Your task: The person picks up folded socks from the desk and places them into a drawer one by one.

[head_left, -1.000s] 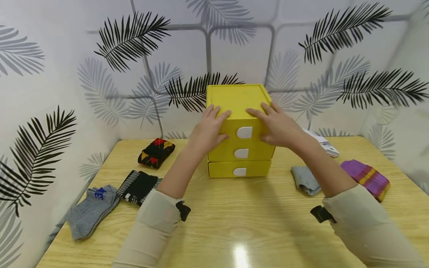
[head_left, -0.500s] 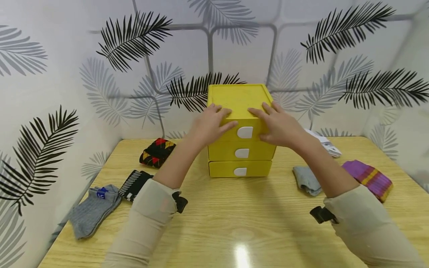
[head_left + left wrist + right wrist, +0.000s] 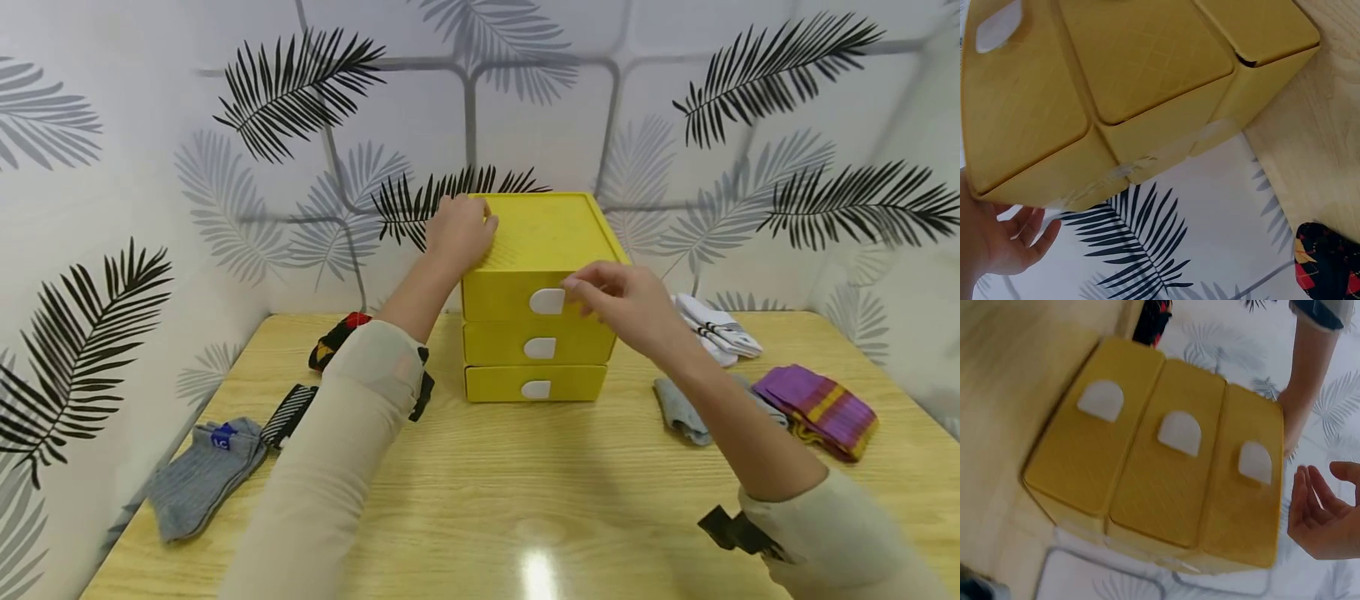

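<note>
A yellow cabinet (image 3: 551, 229) with three stacked drawers stands on the table, each drawer bearing a white rounded tab. My left hand (image 3: 459, 232) rests at the cabinet's upper left edge; in the left wrist view its loosely bent fingers (image 3: 1032, 228) show beside the top. In front of the top drawer, my right hand (image 3: 626, 300) has thumb and forefinger close to the top tab (image 3: 547, 301). The right wrist view shows that hand (image 3: 1325, 515) apart from the cabinet, fingers relaxed and nothing held. All the drawers (image 3: 1166, 462) are pushed in.
Left on the wooden table (image 3: 480, 500) lie grey socks (image 3: 210, 475), black-and-white socks (image 3: 288, 415) and argyle socks (image 3: 335, 340), partly behind my arm. Right are white socks (image 3: 720, 327), a grey folded pair (image 3: 682, 408) and purple striped socks (image 3: 817, 408). A leaf-patterned wall covering (image 3: 540, 117) stands behind.
My left hand has slid back along the cabinet's upper left edge. My right hand has left the top right edge and come down and forward to the top drawer's tab.
</note>
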Available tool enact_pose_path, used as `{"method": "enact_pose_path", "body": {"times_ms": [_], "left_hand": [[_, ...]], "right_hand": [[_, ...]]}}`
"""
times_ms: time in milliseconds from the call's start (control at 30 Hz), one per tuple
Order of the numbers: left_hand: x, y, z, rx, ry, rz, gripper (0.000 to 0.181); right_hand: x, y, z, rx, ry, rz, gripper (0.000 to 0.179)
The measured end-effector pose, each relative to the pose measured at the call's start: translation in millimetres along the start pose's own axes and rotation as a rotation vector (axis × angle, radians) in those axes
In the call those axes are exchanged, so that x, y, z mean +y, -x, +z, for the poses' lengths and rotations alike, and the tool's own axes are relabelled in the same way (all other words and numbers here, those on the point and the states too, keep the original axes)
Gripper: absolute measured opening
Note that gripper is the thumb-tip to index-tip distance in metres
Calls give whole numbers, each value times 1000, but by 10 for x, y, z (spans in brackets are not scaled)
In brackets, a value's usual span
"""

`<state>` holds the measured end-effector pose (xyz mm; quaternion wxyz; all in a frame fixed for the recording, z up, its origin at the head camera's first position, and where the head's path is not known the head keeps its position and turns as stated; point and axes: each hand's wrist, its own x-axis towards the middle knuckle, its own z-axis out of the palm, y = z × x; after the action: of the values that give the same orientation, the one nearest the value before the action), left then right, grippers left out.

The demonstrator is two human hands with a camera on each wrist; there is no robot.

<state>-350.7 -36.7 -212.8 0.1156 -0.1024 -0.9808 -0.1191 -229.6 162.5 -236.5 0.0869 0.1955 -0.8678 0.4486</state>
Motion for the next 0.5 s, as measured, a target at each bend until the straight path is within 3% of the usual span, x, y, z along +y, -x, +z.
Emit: {"method": "enact_pose_path", "body": {"times_ms": [133,300,400,500], "left_hand": [[19,-10,74,20,-16,-44,45],[-6,-10,79,-124,83,-119,67],[-28,-3,86,-199,180,-184,73],[-34,14,94,-229,233,-208,74]], "right_hand": [[124,-17,188,-253,-390,253,46],[294,-97,346,-493,-917,500,71],[341,-131,381,-522,-1201,612,76],[369,-150,402,-468,-1421,680,75]]}}
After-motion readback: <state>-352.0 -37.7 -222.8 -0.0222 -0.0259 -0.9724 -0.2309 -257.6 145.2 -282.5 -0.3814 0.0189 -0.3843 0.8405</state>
